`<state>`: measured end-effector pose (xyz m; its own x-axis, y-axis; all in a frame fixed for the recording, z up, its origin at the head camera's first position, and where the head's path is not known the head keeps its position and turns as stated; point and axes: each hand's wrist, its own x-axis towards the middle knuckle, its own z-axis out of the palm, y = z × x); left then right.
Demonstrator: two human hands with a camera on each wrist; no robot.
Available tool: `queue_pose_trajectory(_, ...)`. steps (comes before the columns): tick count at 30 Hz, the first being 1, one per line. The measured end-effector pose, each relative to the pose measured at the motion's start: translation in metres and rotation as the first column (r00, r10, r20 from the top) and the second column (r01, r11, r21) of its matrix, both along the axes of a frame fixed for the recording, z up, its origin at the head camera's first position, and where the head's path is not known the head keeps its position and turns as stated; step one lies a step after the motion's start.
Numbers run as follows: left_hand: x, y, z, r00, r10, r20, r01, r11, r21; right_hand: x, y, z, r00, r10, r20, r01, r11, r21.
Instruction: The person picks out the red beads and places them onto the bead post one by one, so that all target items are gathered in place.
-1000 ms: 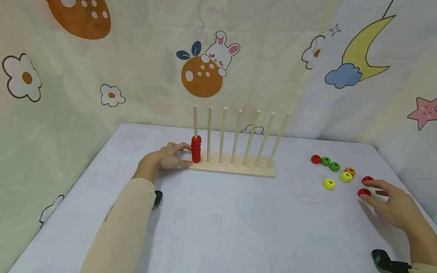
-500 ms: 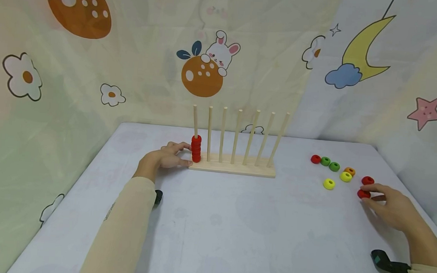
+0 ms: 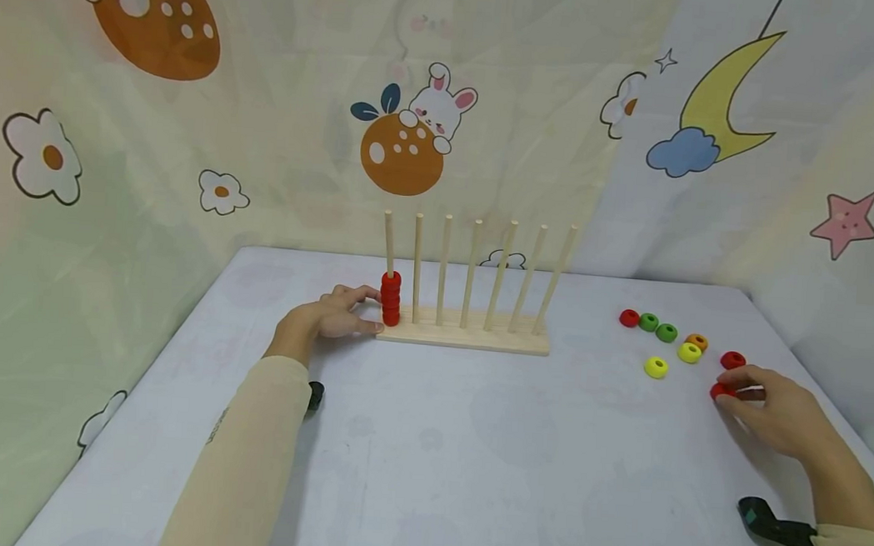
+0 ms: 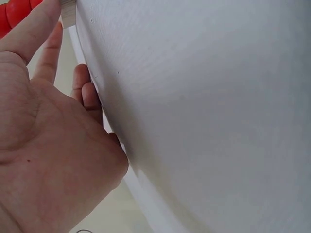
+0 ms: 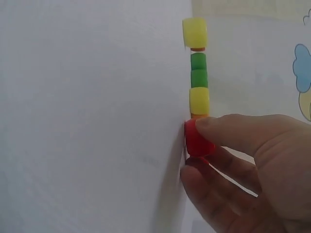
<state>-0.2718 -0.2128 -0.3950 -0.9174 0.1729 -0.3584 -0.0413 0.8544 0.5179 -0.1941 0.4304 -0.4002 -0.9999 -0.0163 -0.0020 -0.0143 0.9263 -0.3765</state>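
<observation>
A wooden peg rack [image 3: 463, 336] stands toward the back of the table, its upright pegs in a row. Several red beads [image 3: 390, 298] are stacked on the leftmost peg. My left hand [image 3: 337, 313] grips the rack's left end, thumb at the front corner and fingers behind; the left wrist view has the thumb against the wood. At the right, my right hand [image 3: 785, 411] pinches a red bead [image 5: 198, 138] between thumb and fingers, low at the tabletop. Another red bead [image 3: 732, 359] lies just behind those fingers.
Loose beads lie behind and left of my right hand: a yellow bead [image 3: 656, 367], another yellow bead [image 3: 689, 353] partly covering an orange bead [image 3: 697, 341], two green beads [image 3: 666, 332] and a red bead [image 3: 629, 318]. A printed cloth [image 3: 281, 113] hangs behind the table.
My right fingers have drawn in from spanning two red beads to pinching the nearer one, which has shifted slightly left and toward me. The left hand keeps its place on the rack.
</observation>
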Motion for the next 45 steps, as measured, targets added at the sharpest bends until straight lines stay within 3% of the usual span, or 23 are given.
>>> queue_pose_trajectory(6, 0.000, -0.001, -0.001, 1.000, 0.000, -0.006, 0.000, 1.000, 0.005, 0.002, -0.003, -0.001, 0.998, -0.006, -0.063, 0.006, 1.000, -0.009)
queue_pose_trajectory(15, -0.001, -0.001, -0.003, 1.000, 0.002, -0.007, -0.002, 1.000, 0.006, 0.004, -0.007, 0.005, 0.998, -0.008, -0.067, 0.007, 1.000, -0.023)
queue_pose_trajectory(28, 0.001, 0.000, -0.001, 1.000, -0.002, -0.011, 0.002, 1.000, 0.005, 0.009, -0.020, 0.012, 0.982, 0.055, -0.179, -0.058, 0.998, -0.013)
queue_pose_trajectory(36, 0.002, 0.000, 0.000, 1.000, 0.007, -0.006, -0.007, 1.000, 0.007, 0.004, -0.021, 0.024, 0.977, 0.101, -0.190, -0.109, 0.993, -0.033)
queue_pose_trajectory(45, 0.001, 0.000, -0.001, 1.000, 0.002, -0.009, -0.002, 1.000, 0.014, 0.005, -0.033, 0.031, 0.960, 0.094, -0.265, -0.110, 0.993, -0.046)
